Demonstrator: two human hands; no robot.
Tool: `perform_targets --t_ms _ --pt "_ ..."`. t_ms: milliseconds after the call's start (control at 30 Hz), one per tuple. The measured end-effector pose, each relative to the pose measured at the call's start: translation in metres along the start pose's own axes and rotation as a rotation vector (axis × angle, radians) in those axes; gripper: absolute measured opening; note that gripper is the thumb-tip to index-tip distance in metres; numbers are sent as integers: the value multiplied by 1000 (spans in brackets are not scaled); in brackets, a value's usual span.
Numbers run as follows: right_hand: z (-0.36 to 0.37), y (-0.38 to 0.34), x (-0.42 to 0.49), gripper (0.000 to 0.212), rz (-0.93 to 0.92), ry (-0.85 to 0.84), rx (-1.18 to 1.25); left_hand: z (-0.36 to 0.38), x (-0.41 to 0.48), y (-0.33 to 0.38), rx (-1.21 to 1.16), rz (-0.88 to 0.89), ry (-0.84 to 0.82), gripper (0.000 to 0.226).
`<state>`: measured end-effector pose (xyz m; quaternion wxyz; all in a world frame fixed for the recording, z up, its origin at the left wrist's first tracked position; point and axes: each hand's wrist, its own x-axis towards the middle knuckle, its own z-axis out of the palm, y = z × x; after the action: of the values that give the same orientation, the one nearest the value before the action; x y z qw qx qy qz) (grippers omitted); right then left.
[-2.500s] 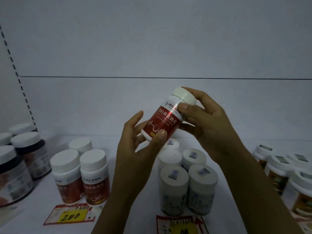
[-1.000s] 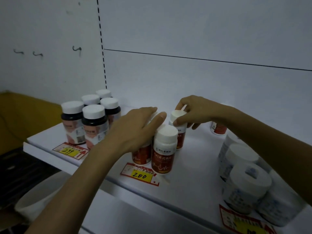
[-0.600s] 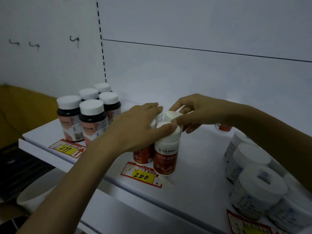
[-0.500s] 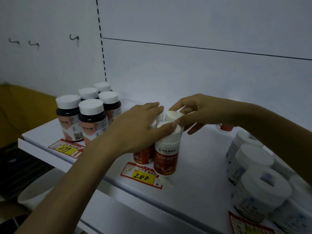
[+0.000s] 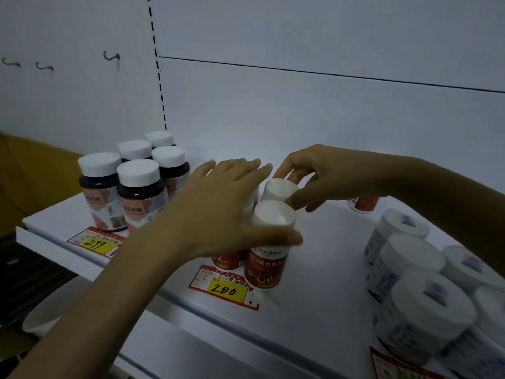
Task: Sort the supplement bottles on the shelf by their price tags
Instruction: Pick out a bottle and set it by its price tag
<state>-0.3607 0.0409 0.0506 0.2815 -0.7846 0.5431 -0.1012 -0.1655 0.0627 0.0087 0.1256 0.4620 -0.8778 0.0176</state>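
A white shelf (image 5: 314, 283) backed by a pale panel (image 5: 300, 119) carries three groups of supplement bottles as a person reaches in with both hands. At the right end stands a cluster of squat white tubs (image 5: 426, 310), packed close together. At the left end stand five dark bottles (image 5: 140, 192) with white caps.

Between these groups, the left hand (image 5: 218, 212) lies flat over a knot of red-labelled bottles. Its fingers are straight and held together across the caps, and the thumb is stretched across the neck of the front red bottle (image 5: 266, 266). The right hand (image 5: 322, 176) comes in from the right, its curled fingers and thumb pinching the white cap of the rear red bottle (image 5: 278, 188). That bottle stands just behind the front one, seemingly touching it. A third red bottle (image 5: 228, 259) shows beneath the left palm, beside the front one. A lone red bottle (image 5: 364, 202) sits near the back panel, partly hidden behind the right wrist.

A red-and-yellow price tag (image 5: 224, 287) reading 200 lies on the shelf's front edge just before the red bottles. A tag reading 299 (image 5: 95, 243) lies before the dark ones. The corner of another tag (image 5: 396, 365) shows below the tubs, its figure out of frame.
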Motion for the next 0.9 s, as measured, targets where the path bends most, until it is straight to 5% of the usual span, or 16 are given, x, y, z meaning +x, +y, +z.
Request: perform_targets --t_ms 900 --pt "2 0 1 35 13 11 19 -8 1 -1 -84 72 -115 103"
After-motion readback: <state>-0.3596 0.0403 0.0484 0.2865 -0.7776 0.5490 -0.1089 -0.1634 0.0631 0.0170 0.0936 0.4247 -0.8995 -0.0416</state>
